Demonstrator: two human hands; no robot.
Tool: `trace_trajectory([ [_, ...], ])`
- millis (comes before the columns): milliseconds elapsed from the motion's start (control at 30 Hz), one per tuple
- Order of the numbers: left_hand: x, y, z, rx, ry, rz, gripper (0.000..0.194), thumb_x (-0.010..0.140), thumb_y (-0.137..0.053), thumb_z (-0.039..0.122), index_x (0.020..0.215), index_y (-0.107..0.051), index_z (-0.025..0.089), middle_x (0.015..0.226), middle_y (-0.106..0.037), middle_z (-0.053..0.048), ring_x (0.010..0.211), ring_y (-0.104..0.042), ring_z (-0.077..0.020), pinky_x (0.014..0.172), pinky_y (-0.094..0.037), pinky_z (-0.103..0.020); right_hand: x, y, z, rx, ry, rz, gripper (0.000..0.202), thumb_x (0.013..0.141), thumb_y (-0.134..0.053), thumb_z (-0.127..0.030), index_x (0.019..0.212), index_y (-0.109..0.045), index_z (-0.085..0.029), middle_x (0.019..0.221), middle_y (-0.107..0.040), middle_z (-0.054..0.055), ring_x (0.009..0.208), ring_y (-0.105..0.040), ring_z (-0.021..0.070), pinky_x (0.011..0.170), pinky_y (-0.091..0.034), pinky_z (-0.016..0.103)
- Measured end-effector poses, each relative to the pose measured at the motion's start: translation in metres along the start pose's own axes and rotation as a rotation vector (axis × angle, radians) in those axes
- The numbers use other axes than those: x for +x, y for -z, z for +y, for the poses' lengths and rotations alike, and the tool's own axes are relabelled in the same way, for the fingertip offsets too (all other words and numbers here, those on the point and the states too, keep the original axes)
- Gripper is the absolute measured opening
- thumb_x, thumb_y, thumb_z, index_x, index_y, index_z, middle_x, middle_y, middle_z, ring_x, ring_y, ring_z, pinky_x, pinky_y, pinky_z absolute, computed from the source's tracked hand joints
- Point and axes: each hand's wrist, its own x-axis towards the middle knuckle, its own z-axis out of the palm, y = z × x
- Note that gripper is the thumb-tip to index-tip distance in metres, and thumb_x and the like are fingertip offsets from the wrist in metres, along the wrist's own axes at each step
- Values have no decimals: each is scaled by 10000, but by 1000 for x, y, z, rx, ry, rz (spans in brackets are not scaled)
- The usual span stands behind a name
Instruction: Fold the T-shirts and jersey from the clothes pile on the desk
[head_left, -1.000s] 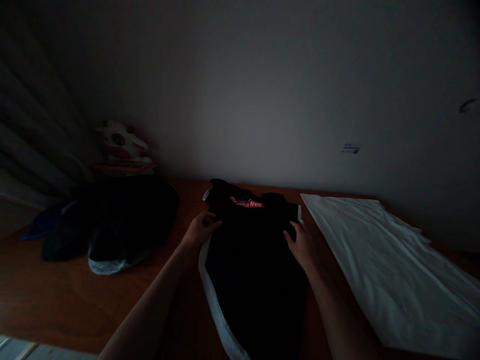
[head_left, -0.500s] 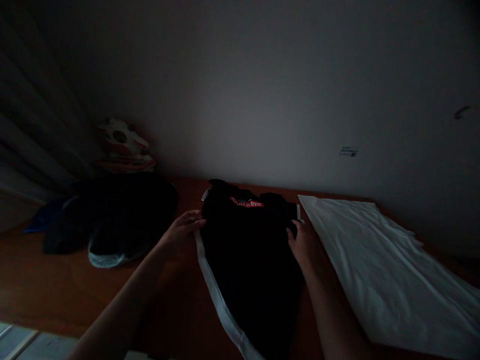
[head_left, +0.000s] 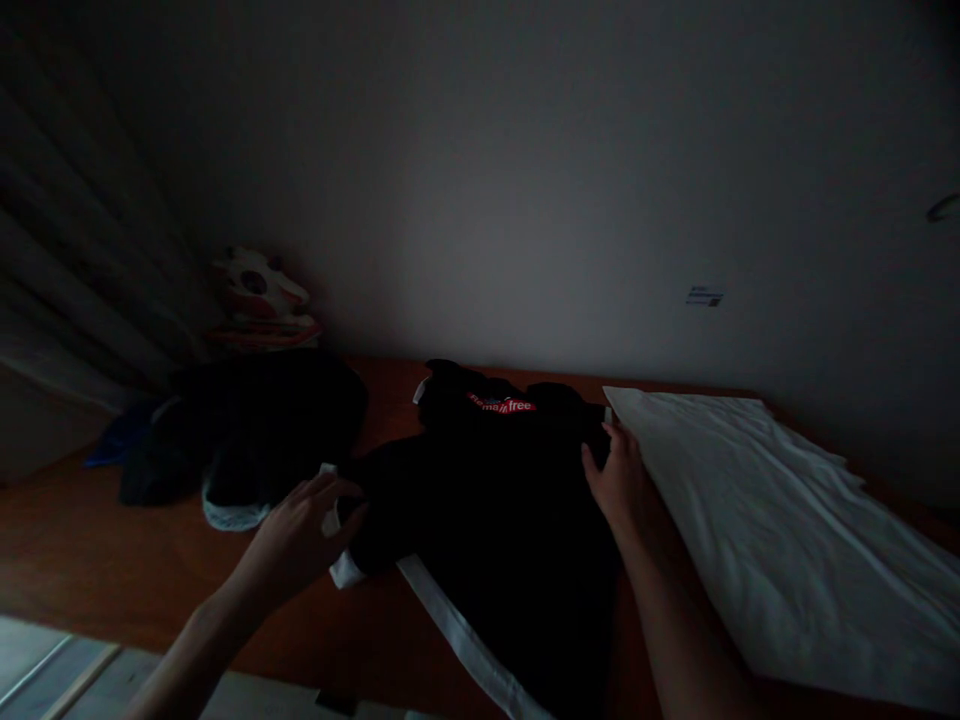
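A black T-shirt (head_left: pixel 510 500) with white edging and a red print reading "Remain free" near its neckline lies on the wooden surface. Its left sleeve stretches out sideways, and my left hand (head_left: pixel 304 525) grips it between thumb and fingers by the white-trimmed cuff. On the opposite side, my right hand (head_left: pixel 619 475) rests against the shirt's right sleeve edge, thumb apart from the fingers. The dim light hides the folds in the black cloth.
White cloth (head_left: pixel 765 530) lies spread on the right of the brown wooden surface (head_left: pixel 112 545). A heap of dark clothes (head_left: pixel 277 420) sits at left, before a cow-like figure (head_left: pixel 262 285). A pale wall (head_left: pixel 525 200) rises behind; a curtain (head_left: pixel 75 230) hangs at left.
My left hand has moved left and toward me, drawing the left sleeve out from the shirt's side. My right hand stays by the right sleeve. The view has shifted slightly.
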Motion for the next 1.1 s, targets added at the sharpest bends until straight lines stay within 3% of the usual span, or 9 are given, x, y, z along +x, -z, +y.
trace_trajectory([
  [100,28,-6,14,45,-100,30,490,879,-593,605,1195,-682,242,1306,-670,-105,1193,-624,-313,1041,-487,-480,-2,19,-20,-61,72,-20,320,935,-513,-382,1137,-643,-171,1309,-580,192,1239,-533,326,1026,-442,507],
  [233,47,-13,4,21,-197,-185,541,941,-505,603,1330,-621,245,1482,-561,-105,1327,-546,-309,1107,-444,-508,-19,63,-54,100,166,-449,306,991,-469,-426,868,-667,-228,906,-665,74,906,-653,233,881,-510,385],
  [333,50,-12,-23,-4,-225,-255,460,1004,-377,430,1339,-612,218,1438,-605,-98,1321,-562,-264,1143,-417,-472,-40,102,-72,213,177,-778,298,940,-591,-523,1025,-681,-251,1061,-673,53,998,-662,212,910,-517,340],
  [433,51,-12,-43,44,-291,-309,533,901,-502,326,1419,-546,204,1451,-595,-105,1333,-552,-280,1149,-409,-471,-57,125,-79,171,179,-974,607,767,-807,-519,1287,-611,-276,1248,-634,65,1115,-645,243,948,-521,355],
  [600,53,-15,-35,88,-276,-303,444,905,-512,280,1328,-622,199,1318,-686,-124,1194,-653,-272,1066,-481,-424,-56,124,-74,41,272,-1026,186,934,-609,-206,1107,-668,-239,1048,-696,41,962,-681,203,872,-532,339],
  [700,50,-6,-24,101,-255,-367,319,915,-478,227,1144,-700,216,1143,-754,-89,1048,-711,-237,949,-527,-348,-40,129,-57,-77,367,-894,167,930,-540,-146,984,-672,-233,987,-690,47,946,-673,232,859,-527,388],
  [833,45,9,-11,45,-192,-351,290,967,-481,398,890,-701,227,878,-740,-51,808,-709,-204,791,-533,-311,-19,150,-27,-96,340,-735,147,890,-553,-179,980,-652,-239,1052,-655,70,981,-658,239,903,-521,416],
  [967,47,1,-1,-78,-265,-275,325,957,-509,470,1078,-705,240,1125,-732,-83,1059,-687,-240,968,-512,-367,-12,159,-9,84,208,-955,195,882,-646,-399,1023,-674,-266,1232,-651,65,1087,-659,230,980,-513,385],
  [1100,56,-17,-1,-149,-317,-383,563,873,-630,511,1372,-589,252,1414,-617,-118,1261,-611,-287,1069,-478,-418,-11,149,-3,144,74,-986,439,813,-715,-382,1233,-649,-274,1252,-680,74,1099,-677,244,965,-529,374],
])
